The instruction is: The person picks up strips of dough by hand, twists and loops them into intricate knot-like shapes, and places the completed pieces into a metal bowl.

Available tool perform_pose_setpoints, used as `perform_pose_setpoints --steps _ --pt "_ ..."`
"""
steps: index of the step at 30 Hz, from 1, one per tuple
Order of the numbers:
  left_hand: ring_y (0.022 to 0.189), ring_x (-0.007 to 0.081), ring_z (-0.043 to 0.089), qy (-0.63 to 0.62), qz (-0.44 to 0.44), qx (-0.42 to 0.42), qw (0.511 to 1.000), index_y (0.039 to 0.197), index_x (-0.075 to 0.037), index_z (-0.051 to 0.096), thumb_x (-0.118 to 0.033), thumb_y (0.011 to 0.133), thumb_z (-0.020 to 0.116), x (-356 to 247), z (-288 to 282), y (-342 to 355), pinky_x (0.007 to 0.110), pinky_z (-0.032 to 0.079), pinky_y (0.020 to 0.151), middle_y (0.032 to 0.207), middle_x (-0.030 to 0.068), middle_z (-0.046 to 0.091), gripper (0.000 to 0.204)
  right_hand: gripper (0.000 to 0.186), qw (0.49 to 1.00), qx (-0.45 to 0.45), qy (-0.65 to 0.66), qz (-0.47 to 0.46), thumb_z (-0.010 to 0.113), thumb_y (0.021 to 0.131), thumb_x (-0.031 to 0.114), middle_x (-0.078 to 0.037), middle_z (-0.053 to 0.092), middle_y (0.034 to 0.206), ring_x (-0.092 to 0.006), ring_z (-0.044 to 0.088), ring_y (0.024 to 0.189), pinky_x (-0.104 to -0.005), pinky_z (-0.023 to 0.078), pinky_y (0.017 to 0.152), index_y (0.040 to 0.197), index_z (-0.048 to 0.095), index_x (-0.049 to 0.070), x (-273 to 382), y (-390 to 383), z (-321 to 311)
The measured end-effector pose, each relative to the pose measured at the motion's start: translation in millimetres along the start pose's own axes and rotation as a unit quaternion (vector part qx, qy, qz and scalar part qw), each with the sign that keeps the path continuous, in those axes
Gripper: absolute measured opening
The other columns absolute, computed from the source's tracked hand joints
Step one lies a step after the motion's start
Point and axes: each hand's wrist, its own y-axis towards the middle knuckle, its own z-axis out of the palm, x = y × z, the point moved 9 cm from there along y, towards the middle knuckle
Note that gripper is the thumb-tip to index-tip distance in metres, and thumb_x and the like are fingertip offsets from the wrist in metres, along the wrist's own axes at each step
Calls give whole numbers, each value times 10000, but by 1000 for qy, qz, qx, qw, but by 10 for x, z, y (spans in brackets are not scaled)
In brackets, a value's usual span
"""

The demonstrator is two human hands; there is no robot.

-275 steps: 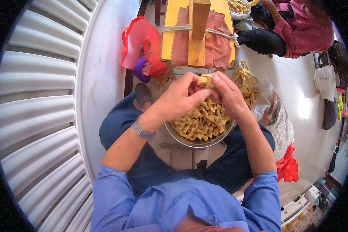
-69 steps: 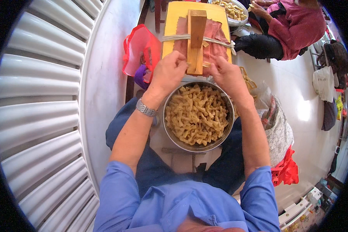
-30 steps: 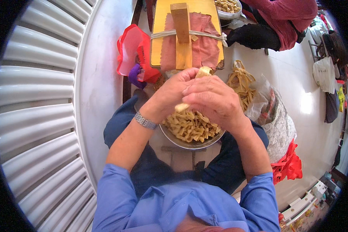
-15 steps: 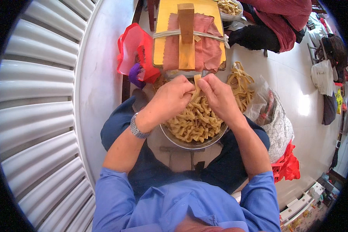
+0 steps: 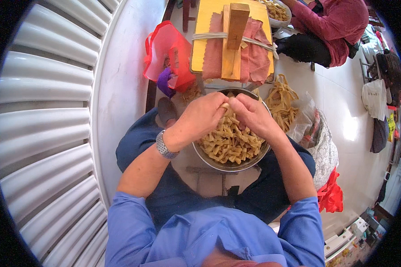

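Note:
Both my hands meet above the far part of a round metal bowl (image 5: 227,169) between my legs. Pinched in my left hand (image 5: 202,116) is a tan strip (image 5: 226,106), flat and like bean curd skin; only a small bit shows between the fingers. My right hand (image 5: 255,117) closes on the same strip from the other side, its thumb near the left fingertips. Short tan knotted pieces (image 5: 234,144) fill the bowl beneath. Long loose tan strips (image 5: 282,103) lie in a heap just right of the bowl.
Beyond the bowl, a yellow board (image 5: 201,55) carries a pink cloth (image 5: 212,49) and a wooden block (image 5: 237,31) tied with white cord. A red bag (image 5: 178,49) stands left. A white radiator (image 5: 47,84) lines the left. Another person (image 5: 343,26) sits far right beside a filled bowl (image 5: 289,20).
The strip end that stuck up between my hands is now mostly hidden by my fingers, which have come down around it. The whole view has shifted slightly, moving the scene rightward.

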Motion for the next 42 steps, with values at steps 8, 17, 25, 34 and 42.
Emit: perform_pose_setpoints --steps 8,17,25,34,42 --pt "915 177 669 -524 -243 71 813 1120 -9 619 -152 996 569 137 211 -55 342 554 795 1047 84 668 196 249 959 -115 -178 -186 693 942 275 -118 644 802 -166 624 713 -327 515 681 1011 646 41 561 -186 -220" --pt "875 117 621 -451 -209 19 867 1126 -22 572 -143 988 589 249 239 21 292 524 790 954 46 626 184 256 973 -95 -124 -169 657 966 268 -71 665 800 -131 608 736 -300 502 691 988 660 14 319 -129 -323" --pt "793 76 601 -389 -169 -17 905 1152 -14 566 -135 985 599 134 156 37 223 500 673 918 20 617 209 280 993 -61 -17 -104 541 1038 303 -23 588 797 -118 569 728 -292 488 684 1060 583 28 124 -40 -259" --pt "726 74 606 -346 -225 -89 907 1038 -13 629 -246 1009 598 319 -122 -47 224 503 667 836 6 637 237 282 978 -79 -68 -179 562 1023 296 -41 599 812 -118 565 720 -296 484 664 1105 575 27 298 -104 -163" --pt "823 169 629 -228 -108 -112 961 1129 -15 602 -175 966 639 279 -385 -36 311 514 739 926 53 651 231 211 984 -54 -124 -113 634 996 233 35 584 817 -50 511 763 -232 452 674 1009 625 23 319 -161 -260"
